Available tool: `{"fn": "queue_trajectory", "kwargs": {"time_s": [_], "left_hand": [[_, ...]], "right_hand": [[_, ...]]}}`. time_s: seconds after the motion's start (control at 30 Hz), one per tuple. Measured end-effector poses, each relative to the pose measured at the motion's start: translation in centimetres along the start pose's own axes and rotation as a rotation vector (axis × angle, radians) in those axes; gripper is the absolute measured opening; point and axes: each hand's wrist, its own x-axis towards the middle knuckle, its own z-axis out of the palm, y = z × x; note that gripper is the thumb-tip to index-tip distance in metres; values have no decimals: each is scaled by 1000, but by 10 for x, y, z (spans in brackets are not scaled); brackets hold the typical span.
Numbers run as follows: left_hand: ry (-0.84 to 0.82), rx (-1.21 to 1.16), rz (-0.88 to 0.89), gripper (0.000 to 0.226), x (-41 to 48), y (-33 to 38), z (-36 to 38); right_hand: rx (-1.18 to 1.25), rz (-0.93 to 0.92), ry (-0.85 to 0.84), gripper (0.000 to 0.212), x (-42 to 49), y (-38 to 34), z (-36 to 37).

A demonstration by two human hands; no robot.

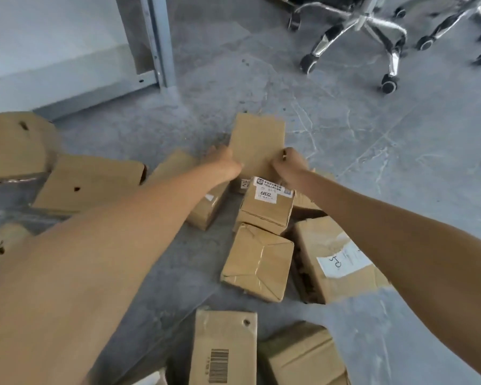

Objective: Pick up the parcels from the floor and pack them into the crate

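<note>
Both hands clasp the near end of a plain brown cardboard parcel (257,140). The left hand (225,162) is curled on its left edge and the right hand (289,162) on its right edge. The fingertips are too blurred to make out. This parcel sits just above mid-frame, a smooth, unmarked rectangular face with a ragged far edge. Its near end is hidden behind the hands, so I cannot tell whether it rests on the floor.

At six o'clock from it, touching the pile, is a small squarish carton with a white label reading 6832 (267,208). Further along six o'clock lies a crumpled parcel with creased clear tape (257,262). At five o'clock is a torn-edged box with a white handwritten label (335,259), partly covered by the right forearm. At seven o'clock a taped box (204,209) is half hidden under the left forearm.

Bottom centre, a long box with a printed barcode (224,354) is cut off by the frame. At nine o'clock a flat brown carton with a punched hole (86,182) lies on the mottled grey floor (372,162). At one o'clock stand shiny chrome chair bases on castors (372,31), and at eleven o'clock a grey metal upright (159,40).
</note>
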Motion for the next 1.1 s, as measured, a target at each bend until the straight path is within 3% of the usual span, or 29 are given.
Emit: {"fn": "queue_trajectory", "kwargs": {"time_s": [0.1,0.23,0.3,0.37,0.43,0.57,0.73,0.87,1.0,1.1], "left_hand": [[-22,-268,0,39,-21,0,-22],[84,-573,17,45,-42,14,-64],[158,-670,50,37,-43,20,-92],[211,-743,69,28,-45,21,-119],[229,-791,77,36,-49,21,-140],[194,-870,45,51,-77,28,-180],[213,-999,-29,47,-138,62,-258],[160,-1104,-14,46,-219,105,-354],[-22,-1246,43,47,-311,151,-456],[-92,-1328,42,65,-374,182,-531]], "right_hand": [[128,-69,-2,44,-18,-16,-17],[336,-200,30,42,-28,-54,-42],[439,-251,10,35,-31,-79,-52],[577,-277,-37,33,-34,-102,-56],[658,-294,-54,31,-42,-120,-61],[712,-299,-70,33,-77,-152,-92],[767,-284,-85,26,-151,-217,-160],[874,-210,-199,18,-224,-290,-231],[889,-207,-264,19,-307,-351,-316],[866,-240,-280,29,-369,-398,-386]]}}
